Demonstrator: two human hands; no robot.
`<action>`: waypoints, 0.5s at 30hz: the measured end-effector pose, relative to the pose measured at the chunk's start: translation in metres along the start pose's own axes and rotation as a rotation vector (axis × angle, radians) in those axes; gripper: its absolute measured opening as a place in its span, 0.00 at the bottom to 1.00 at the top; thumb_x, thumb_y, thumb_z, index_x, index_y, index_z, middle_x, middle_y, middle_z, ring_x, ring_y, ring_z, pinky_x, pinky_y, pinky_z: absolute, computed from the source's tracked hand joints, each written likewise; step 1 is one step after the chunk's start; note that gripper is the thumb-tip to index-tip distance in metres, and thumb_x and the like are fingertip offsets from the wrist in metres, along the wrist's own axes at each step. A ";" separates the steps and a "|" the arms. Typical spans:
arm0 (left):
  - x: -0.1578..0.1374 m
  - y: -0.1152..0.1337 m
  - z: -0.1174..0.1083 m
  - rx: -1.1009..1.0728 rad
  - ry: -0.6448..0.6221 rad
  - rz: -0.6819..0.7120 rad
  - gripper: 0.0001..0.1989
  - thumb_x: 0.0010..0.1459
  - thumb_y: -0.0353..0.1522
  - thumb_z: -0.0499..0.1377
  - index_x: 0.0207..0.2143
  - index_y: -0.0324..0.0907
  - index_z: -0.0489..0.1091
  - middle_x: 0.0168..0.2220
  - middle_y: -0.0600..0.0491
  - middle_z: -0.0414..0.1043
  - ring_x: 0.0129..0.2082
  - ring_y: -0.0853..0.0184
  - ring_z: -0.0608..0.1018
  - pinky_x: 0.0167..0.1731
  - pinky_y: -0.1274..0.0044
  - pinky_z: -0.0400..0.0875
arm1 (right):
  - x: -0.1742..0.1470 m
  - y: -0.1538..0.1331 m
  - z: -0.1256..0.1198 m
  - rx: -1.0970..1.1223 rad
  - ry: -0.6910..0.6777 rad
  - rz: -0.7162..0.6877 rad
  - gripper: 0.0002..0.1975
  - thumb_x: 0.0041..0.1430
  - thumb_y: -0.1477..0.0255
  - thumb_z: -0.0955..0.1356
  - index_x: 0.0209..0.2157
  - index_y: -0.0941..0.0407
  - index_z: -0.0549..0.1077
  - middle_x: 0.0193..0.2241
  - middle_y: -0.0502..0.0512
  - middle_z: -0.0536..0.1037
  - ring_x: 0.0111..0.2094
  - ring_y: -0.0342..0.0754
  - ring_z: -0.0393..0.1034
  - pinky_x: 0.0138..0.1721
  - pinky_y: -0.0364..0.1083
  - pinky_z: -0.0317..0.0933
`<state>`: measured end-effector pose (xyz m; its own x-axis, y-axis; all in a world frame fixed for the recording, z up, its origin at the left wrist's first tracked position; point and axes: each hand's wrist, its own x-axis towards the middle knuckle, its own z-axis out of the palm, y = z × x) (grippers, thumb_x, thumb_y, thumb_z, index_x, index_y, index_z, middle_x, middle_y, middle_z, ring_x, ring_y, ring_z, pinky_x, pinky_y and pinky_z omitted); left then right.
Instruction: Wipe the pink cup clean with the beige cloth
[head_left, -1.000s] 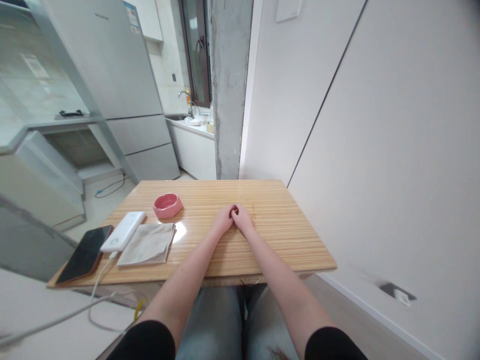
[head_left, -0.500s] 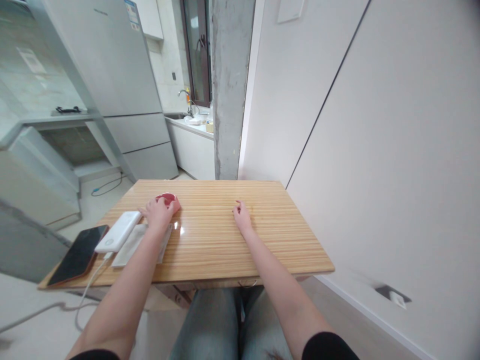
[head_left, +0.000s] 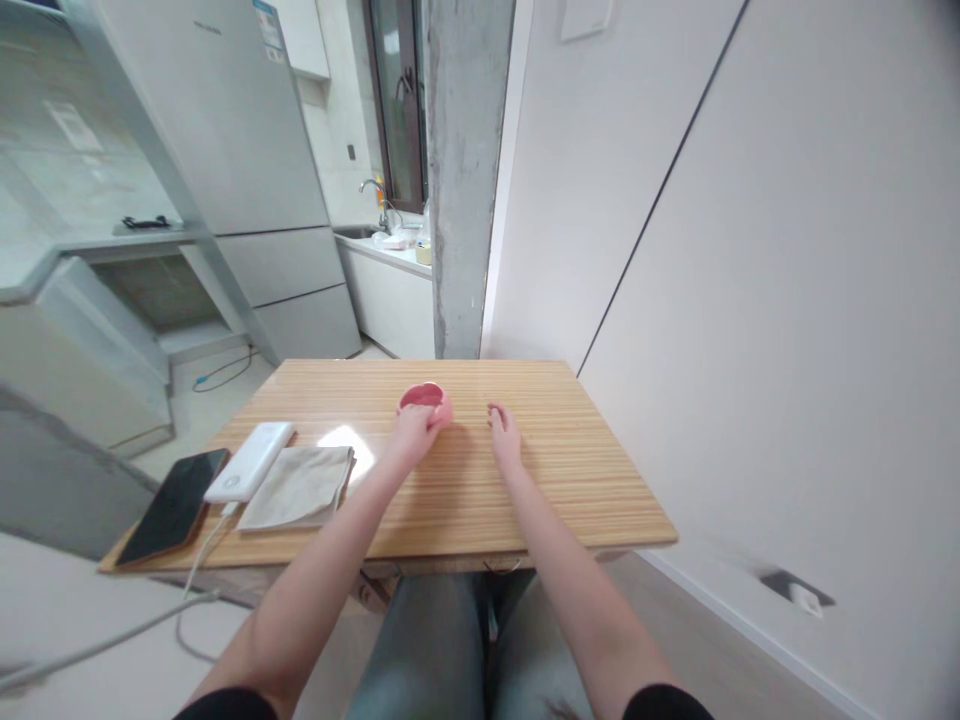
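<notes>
Holding the pink dish in a closed grasp, the left hand sits near the middle of the wooden table; fingers wrap the dish's near wall. Change since half a second ago: the dish was over by the power bank, at the far corner of the grey cloth; it is now well to the right of the cloth, close to the right hand. Judgement: dish has been carried or slid across and is in hand, whether lifted or resting cannot be told. Right hand lies on the table just right of the dish, fingers loosely curled, holding nothing. Dish: small, round, low-walled, glossy pink, shallow hollow facing up, apparently empty. Dark phone left of the power bank.
</notes>
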<state>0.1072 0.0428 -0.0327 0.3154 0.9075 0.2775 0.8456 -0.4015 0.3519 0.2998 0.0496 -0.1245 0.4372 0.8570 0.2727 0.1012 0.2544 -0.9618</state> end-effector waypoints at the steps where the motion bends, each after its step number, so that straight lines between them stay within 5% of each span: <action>1: 0.000 0.016 0.009 -0.013 -0.015 0.061 0.12 0.56 0.38 0.54 0.28 0.39 0.71 0.35 0.44 0.74 0.40 0.58 0.73 0.46 0.67 0.60 | -0.002 0.000 -0.003 0.032 -0.016 0.004 0.20 0.57 0.59 0.60 0.44 0.57 0.70 0.47 0.60 0.74 0.48 0.49 0.67 0.49 0.50 0.61; 6: 0.002 0.054 0.047 -0.014 -0.035 0.176 0.08 0.55 0.34 0.57 0.34 0.42 0.73 0.37 0.46 0.75 0.43 0.56 0.72 0.52 0.61 0.54 | -0.009 -0.008 -0.012 0.019 -0.084 -0.014 0.21 0.56 0.59 0.62 0.46 0.57 0.72 0.49 0.59 0.73 0.52 0.50 0.66 0.56 0.52 0.56; 15: -0.001 0.046 0.066 -0.046 -0.044 0.208 0.07 0.54 0.32 0.57 0.36 0.41 0.73 0.37 0.46 0.75 0.44 0.55 0.71 0.54 0.56 0.51 | -0.012 -0.022 -0.010 -0.099 -0.157 -0.048 0.17 0.55 0.65 0.63 0.43 0.57 0.74 0.45 0.58 0.77 0.47 0.50 0.70 0.52 0.51 0.61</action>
<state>0.1741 0.0318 -0.0759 0.5003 0.8089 0.3089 0.7403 -0.5846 0.3319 0.3011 0.0288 -0.1071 0.2857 0.9064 0.3112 0.2096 0.2578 -0.9432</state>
